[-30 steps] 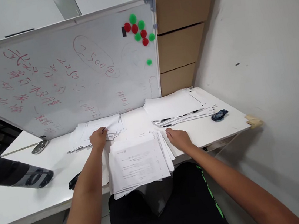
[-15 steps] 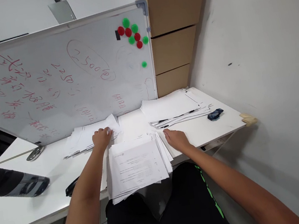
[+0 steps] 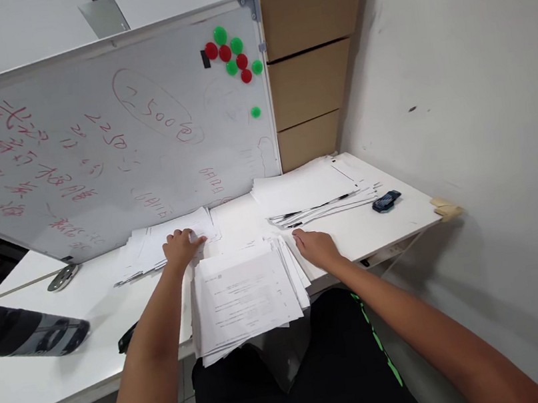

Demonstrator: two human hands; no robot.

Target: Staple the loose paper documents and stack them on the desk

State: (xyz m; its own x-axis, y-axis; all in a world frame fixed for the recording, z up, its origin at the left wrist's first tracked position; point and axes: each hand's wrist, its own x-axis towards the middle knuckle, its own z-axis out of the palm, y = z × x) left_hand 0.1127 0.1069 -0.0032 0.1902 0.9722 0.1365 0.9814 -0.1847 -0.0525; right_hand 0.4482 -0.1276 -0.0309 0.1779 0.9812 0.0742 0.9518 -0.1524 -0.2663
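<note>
My left hand (image 3: pixel 181 247) rests on the left stack of papers (image 3: pixel 145 250), just in front of the whiteboard. Its thumb is spread away from the fingers, with nothing gripped between them. My right hand (image 3: pixel 317 249) is closed and lies on the table by the right side of the middle stack of printed papers (image 3: pixel 245 296); nothing shows in it. That middle stack overhangs the table's front edge above my lap, its sheets uneven and fanned at the right. Beyond my right hand lies another stack of papers (image 3: pixel 305 190), mostly blank on top.
A whiteboard (image 3: pixel 167 163) with red writing and red and green magnets stands behind the papers. Cardboard boxes (image 3: pixel 314 80) are piled at the back right. A dark bottle (image 3: pixel 25 330) lies at left. A small dark-blue object (image 3: pixel 386 201) sits near the right wall.
My left thumb has moved away from the fingers, and the raised top corner of the left stack has settled lower. My right hand stays in place. The view has shifted slightly.
</note>
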